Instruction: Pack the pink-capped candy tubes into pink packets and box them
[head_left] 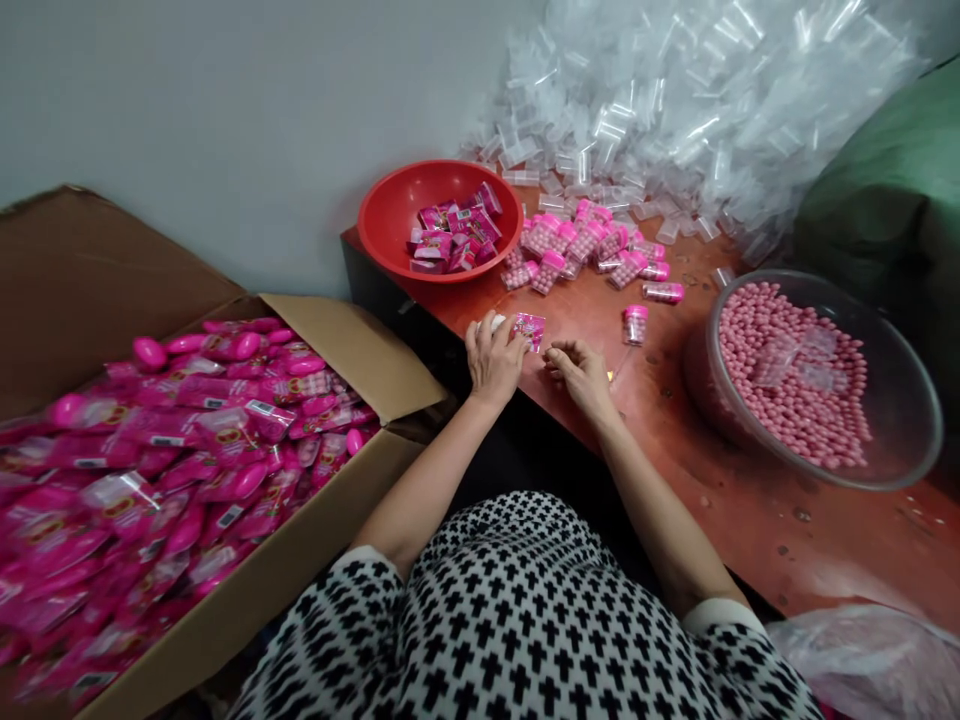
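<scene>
At the table's near edge, my left hand (495, 362) is closed with its fingers around a small pink printed wrapper (531, 328). Something whitish shows by its fingertips, too small to make out. My right hand (581, 375) is just right of the wrapper, thumb and fingers pinched together; what they hold, if anything, is hidden. Beyond the hands lies a heap of small clear jars (577, 240) with pink caps, filled with pink balls. One such jar (635, 325) stands apart, nearer my right hand. A red bowl (382, 235) with pink printed packets sits behind my left hand.
An open cardboard box (360, 365) full of pink packaged goods stands at left. On the reddish table (675, 530), a clear basin (911, 400) of pink balls is at right. Empty clear tubes (645, 110) are piled against the wall. A plastic bag (870, 655) lies lower right.
</scene>
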